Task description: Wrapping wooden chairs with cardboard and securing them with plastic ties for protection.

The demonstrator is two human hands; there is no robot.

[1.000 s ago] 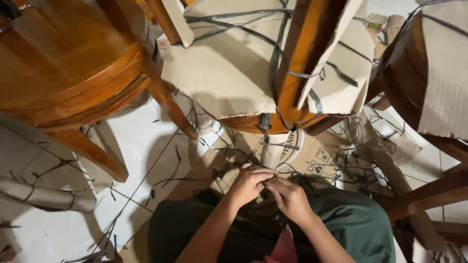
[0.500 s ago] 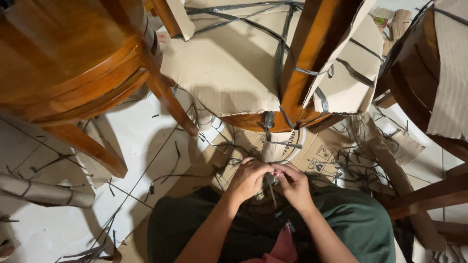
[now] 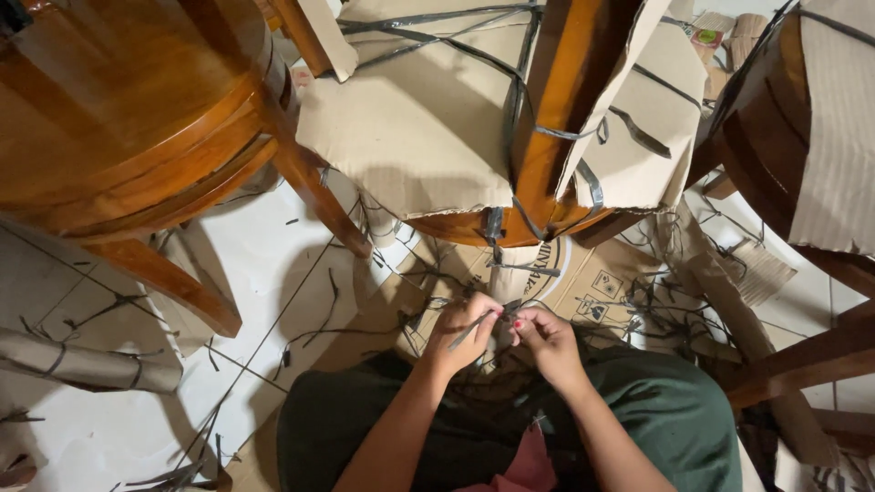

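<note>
Hands (image 3: 506,333), dark strap (image 3: 474,330) pinched between

Warm, dim light is falling from above. The round brown wooden table (image 3: 109,109) is shining with soft glare and throwing a dark shadow on the white tiled floor (image 3: 264,264). Edges are bending outward. The corners are looking darker and a bit blurry.

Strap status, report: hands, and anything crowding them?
Left hand and right hand both pinch a dark strap. Cardboard-wrapped chair just ahead; strap scraps on the floor.
</note>
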